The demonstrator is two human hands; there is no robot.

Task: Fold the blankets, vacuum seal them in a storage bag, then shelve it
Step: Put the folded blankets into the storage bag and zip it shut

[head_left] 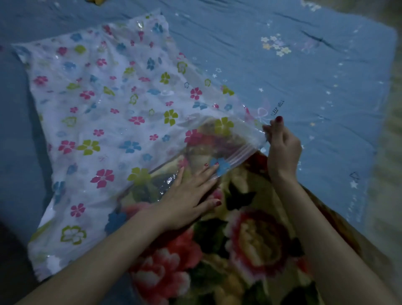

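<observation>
Two bare forearms reach forward from the near edge of a dim, slightly blurred view from above. The left hand (187,196) lies flat, palm down, with its fingers straight and spread. It presses on the near part of a clear plastic storage bag (104,104) printed with pink, blue and green flowers. The right hand (280,143) is raised at the bag's right corner, wrist bent. Its thumb and curled fingers pinch the edge of the bag's open mouth beside the pink zip strip (241,152).

The bag lies spread out, angled from the far left toward the near right, on a blue bedspread (304,71) patterned with small stars and flowers. A thick floral blanket (250,246), with large red and pink blooms on cream, lies near the viewer between the arms. Its far end sits inside the bag's mouth, showing faintly through the plastic.

The blanket's near end is cut off by the frame. Small printed lettering (277,108) on the bedspread, just beyond the right hand, is too blurred to read. A yellow object (95,1) at the far edge is mostly cut off.
</observation>
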